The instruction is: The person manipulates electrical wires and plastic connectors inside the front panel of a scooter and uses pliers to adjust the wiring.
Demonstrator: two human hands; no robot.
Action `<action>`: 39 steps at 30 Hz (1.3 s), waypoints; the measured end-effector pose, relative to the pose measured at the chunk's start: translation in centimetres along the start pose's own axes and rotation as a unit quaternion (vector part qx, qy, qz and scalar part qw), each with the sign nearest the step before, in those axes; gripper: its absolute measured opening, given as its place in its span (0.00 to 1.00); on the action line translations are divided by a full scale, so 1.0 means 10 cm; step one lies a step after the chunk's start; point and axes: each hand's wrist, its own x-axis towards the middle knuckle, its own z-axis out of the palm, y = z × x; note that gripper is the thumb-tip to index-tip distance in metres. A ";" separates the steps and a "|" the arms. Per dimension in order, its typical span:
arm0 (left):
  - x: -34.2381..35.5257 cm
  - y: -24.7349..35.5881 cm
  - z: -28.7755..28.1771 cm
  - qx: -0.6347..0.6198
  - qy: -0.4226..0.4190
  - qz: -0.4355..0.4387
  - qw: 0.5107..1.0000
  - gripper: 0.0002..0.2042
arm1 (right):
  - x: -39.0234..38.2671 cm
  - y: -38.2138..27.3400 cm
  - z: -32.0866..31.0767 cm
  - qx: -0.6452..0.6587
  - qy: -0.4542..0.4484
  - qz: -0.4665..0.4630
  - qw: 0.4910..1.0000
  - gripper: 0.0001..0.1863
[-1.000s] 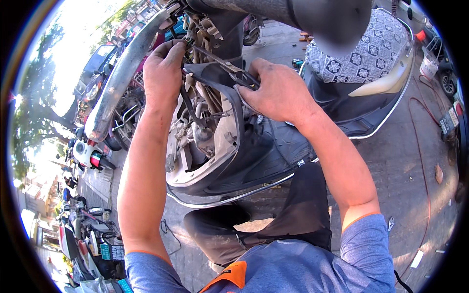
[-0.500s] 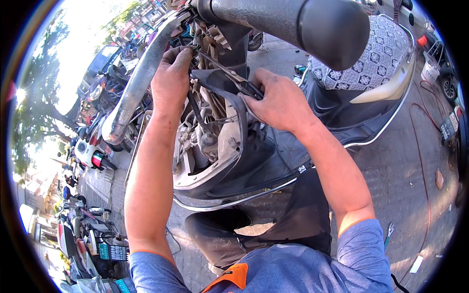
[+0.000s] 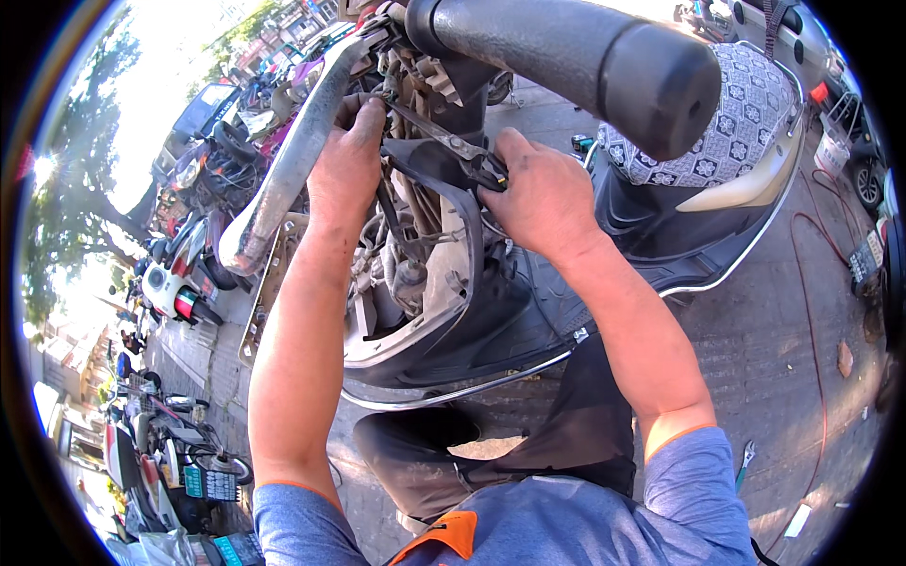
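Observation:
My right hand (image 3: 549, 196) is closed around the dark handles of long-nosed pliers (image 3: 455, 144). Their metal jaws point up and left, toward the fingertips of my left hand (image 3: 347, 174). That hand is pinched closed among the wires at the scooter's opened front; what its fingers hold is hidden. Below the hands, the uncovered front of the scooter (image 3: 477, 274) shows hoses, wiring and dusty metal parts inside a dark plastic shell.
A black handlebar grip (image 3: 566, 47) juts across the top, and a worn metal lever (image 3: 283, 170) slants beside my left forearm. A patterned cover wraps the seat (image 3: 713, 123). Other scooters (image 3: 175, 292) crowd the left. A wrench (image 3: 746, 462) and a red hose (image 3: 819, 349) lie on the ground.
The view has shifted slightly, so the handlebar grip sits lower and farther right. Both hands stay at the wires, with the pliers still in my right hand.

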 end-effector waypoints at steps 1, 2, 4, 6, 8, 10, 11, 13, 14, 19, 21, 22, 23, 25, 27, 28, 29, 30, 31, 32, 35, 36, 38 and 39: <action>0.02 -0.02 0.00 0.006 -0.003 0.007 1.000 0.14 | -0.01 0.01 0.03 0.022 0.001 0.011 1.000 0.21; 0.03 -0.04 0.00 0.012 -0.007 0.013 1.000 0.14 | -0.02 0.03 0.06 0.045 0.002 0.022 0.999 0.21; 0.04 -0.08 0.02 0.016 -0.002 0.025 1.000 0.15 | -0.05 0.07 0.16 0.096 -0.001 0.034 0.995 0.20; 0.03 -0.07 0.02 0.034 -0.001 0.036 0.999 0.15 | -0.07 0.08 0.24 0.165 -0.009 0.050 0.985 0.19; 0.01 -0.05 0.01 0.064 -0.003 0.045 0.997 0.16 | -0.09 0.08 0.29 0.251 -0.022 0.070 0.965 0.19; -0.01 0.00 -0.01 0.114 -0.003 0.048 0.992 0.17 | -0.10 0.13 0.37 0.318 -0.035 0.070 0.945 0.19; -0.02 0.03 -0.02 0.138 -0.003 0.051 0.989 0.18 | -0.09 0.14 0.38 0.351 -0.041 0.069 0.933 0.18; -0.05 0.06 -0.03 0.171 0.004 0.043 0.984 0.19 | -0.08 0.15 0.38 0.408 -0.092 0.110 0.902 0.17; -0.06 0.08 -0.03 0.187 0.007 0.040 0.982 0.19 | -0.08 0.15 0.37 0.435 -0.116 0.130 0.884 0.16; -0.04 0.19 -0.12 0.215 -0.047 0.058 0.974 0.19 | -0.11 0.14 0.35 0.616 -0.166 0.166 0.752 0.12; -0.04 0.23 -0.14 0.214 -0.067 0.055 0.973 0.18 | -0.12 0.10 0.26 0.652 -0.176 0.178 0.716 0.11; -0.03 0.24 -0.13 0.206 -0.072 0.053 0.974 0.18 | -0.12 0.07 0.22 0.663 -0.174 0.183 0.704 0.11; -0.04 0.24 -0.12 0.199 -0.078 0.050 0.976 0.18 | -0.12 0.05 0.21 0.674 -0.173 0.188 0.693 0.11; -0.02 0.29 -0.05 0.219 -0.068 0.088 0.969 0.17 | -0.05 0.19 0.28 0.540 -0.149 0.156 0.813 0.12; -0.01 0.29 0.00 0.218 -0.051 0.108 0.969 0.16 | -0.02 0.27 0.30 0.432 -0.114 0.117 0.887 0.14; -0.02 0.27 0.01 0.207 -0.040 0.109 0.971 0.16 | -0.02 0.28 0.30 0.397 -0.094 0.096 0.908 0.14; -0.02 0.23 0.03 0.196 -0.028 0.110 0.974 0.16 | -0.02 0.28 0.30 0.361 -0.072 0.074 0.927 0.15; -0.01 0.15 0.04 0.186 -0.014 0.124 0.975 0.15 | -0.02 0.26 0.27 0.313 -0.067 0.076 0.944 0.17; -0.01 0.09 0.06 0.151 -0.010 0.103 0.983 0.14 | -0.04 0.21 0.25 0.246 -0.043 0.061 0.966 0.17; -0.03 0.05 0.07 0.117 -0.006 0.083 0.990 0.14 | -0.06 0.15 0.22 0.178 -0.020 0.045 0.983 0.18; -0.04 -0.02 0.13 0.005 0.000 0.054 0.999 0.12 | -0.08 0.04 0.22 0.092 0.019 0.032 0.995 0.18; -0.03 -0.04 0.13 -0.003 0.002 0.060 0.998 0.12 | -0.07 0.02 0.23 0.084 0.026 0.033 0.996 0.19; -0.04 -0.04 0.11 0.003 0.008 0.072 0.997 0.11 | -0.06 0.00 0.25 0.082 0.038 0.024 0.996 0.20; -0.05 -0.02 0.13 0.016 0.012 0.080 0.997 0.11 | -0.06 0.01 0.25 0.080 0.046 0.019 0.996 0.20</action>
